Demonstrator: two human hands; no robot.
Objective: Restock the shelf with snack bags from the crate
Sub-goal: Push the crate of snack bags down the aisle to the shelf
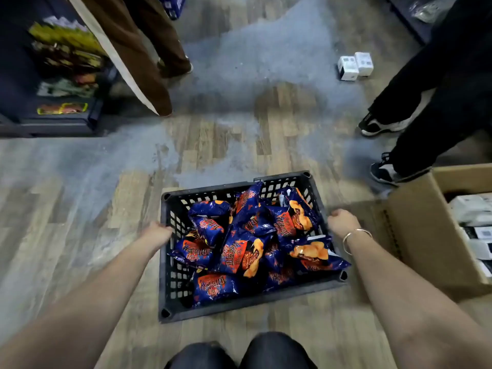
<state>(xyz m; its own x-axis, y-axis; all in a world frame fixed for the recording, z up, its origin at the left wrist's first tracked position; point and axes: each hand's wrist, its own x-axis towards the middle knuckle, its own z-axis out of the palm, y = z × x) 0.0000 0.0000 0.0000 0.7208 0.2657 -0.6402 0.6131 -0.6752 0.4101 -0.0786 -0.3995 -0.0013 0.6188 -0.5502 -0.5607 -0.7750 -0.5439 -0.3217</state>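
Both grips (157,231) (342,221) on snack-bag crate (173,288) sides

Bare forearms; thin bangle (356,237); dark trousers (239,352), possibly denim.

A shop aisle: stocked shelf (61,75), crate (239,190) of snack bags (239,251).

The crate (249,246) sits on the floor (80,198) just ahead of the person's knees, with the snack bags (247,235) piled inside it. A cardboard box (436,230) stands just to its right. The shelf (50,75) is far left, two small boxes (355,65) far right.
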